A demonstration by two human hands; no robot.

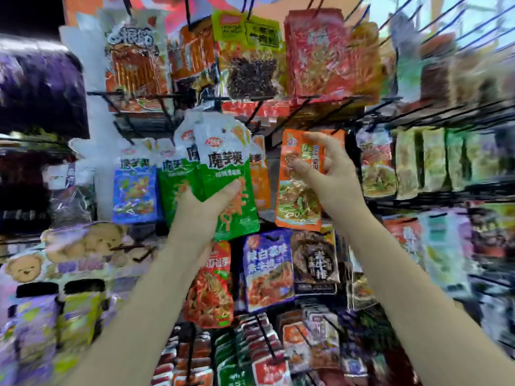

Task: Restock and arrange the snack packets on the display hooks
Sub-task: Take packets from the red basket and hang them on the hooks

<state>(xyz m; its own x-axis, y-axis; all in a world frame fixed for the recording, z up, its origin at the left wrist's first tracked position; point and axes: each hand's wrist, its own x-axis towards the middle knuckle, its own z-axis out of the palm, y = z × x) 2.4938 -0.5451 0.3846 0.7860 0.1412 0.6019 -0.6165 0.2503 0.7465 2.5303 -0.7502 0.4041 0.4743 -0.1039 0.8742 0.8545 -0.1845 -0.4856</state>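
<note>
Left of the left hand, a blue packet [135,195] hangs in the rack's middle row. Left hand [206,207] grasps a green-and-white packet [225,174] by its lower half, thumb across the front, top edge raised toward the black wire hooks [259,107]. An orange packet [260,174] hangs between the hands. Right hand [327,168] is at an orange-red packet [299,188], fingers curled over its upper front; whether they grip it cannot be determined. Below the hands hangs a purple packet [267,270].
</note>
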